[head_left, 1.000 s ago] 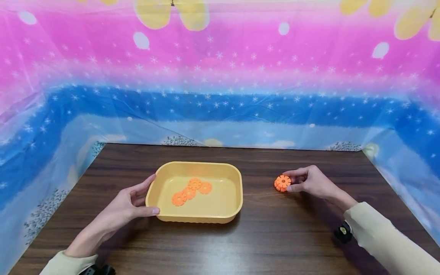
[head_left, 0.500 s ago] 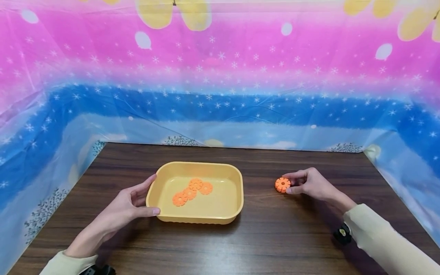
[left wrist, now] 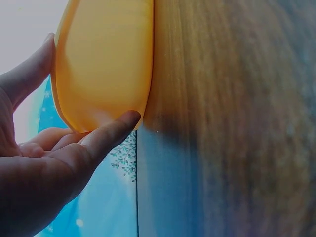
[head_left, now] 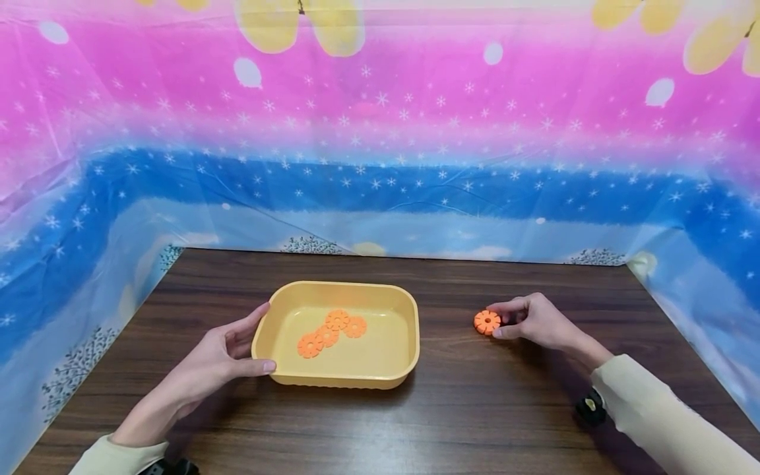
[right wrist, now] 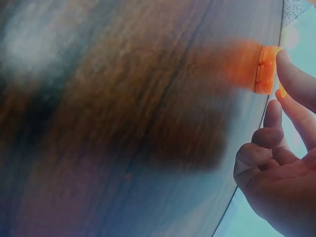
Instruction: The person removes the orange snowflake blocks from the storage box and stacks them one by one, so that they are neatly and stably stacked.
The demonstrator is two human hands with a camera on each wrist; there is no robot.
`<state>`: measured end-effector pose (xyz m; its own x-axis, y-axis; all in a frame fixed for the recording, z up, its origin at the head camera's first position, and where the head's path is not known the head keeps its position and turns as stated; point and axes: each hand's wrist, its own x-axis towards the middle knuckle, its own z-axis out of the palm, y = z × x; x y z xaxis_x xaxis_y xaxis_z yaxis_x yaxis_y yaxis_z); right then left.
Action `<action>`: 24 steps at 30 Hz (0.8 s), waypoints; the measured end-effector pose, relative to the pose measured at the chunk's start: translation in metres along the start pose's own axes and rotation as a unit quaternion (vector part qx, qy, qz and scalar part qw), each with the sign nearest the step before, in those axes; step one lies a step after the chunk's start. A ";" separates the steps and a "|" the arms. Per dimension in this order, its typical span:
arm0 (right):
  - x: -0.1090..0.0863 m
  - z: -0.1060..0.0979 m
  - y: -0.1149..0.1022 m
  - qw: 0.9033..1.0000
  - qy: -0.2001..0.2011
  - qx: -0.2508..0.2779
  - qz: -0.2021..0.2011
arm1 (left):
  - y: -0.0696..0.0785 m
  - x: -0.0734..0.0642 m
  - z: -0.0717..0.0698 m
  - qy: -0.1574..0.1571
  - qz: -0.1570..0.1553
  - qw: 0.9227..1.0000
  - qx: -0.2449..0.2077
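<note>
A yellow rectangular tray (head_left: 380, 349) stands on the table. My left hand (head_left: 210, 359) grips its left end, thumb at the near corner and fingers along the side. The left wrist view shows the thumb and fingers against the tray's outer wall (left wrist: 106, 64). Inside lie several flat orange notched discs (head_left: 310, 345), partly overlapping. To the right of the tray, my right hand (head_left: 543, 322) pinches an orange notched disc (head_left: 487, 322) between thumb and finger, on top of a short stack. From the right wrist view, the stack (right wrist: 265, 71) sits on the table, just below the pinched disc.
The dark wooden table (head_left: 380, 435) reaches back to a pink and blue patterned cloth (head_left: 368, 185), which hangs along the back and both sides. A dark device (head_left: 590, 408) sits at my right wrist.
My right hand has lowered slightly, bringing the pinched disc from an offset position into line with the stack. The left hand and tray stay put.
</note>
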<state>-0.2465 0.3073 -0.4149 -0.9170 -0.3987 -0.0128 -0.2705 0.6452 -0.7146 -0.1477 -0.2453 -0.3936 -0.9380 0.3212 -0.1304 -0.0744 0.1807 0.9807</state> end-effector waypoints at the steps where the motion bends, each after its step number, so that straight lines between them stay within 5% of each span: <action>1: 0.000 0.000 0.000 1.000 0.001 -0.003 -0.002 | 0.000 0.000 0.000 0.000 0.001 1.000 0.000; 24: 0.001 0.002 0.000 0.999 0.001 -0.036 -0.006 | 0.000 0.000 0.001 0.003 -0.007 1.000 0.003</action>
<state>-0.2467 0.3059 -0.4161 -0.9140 -0.4057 -0.0026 -0.3024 0.6857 -0.6621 -0.1477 -0.2442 -0.3937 -0.9387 0.3130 -0.1441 -0.0867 0.1902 0.9779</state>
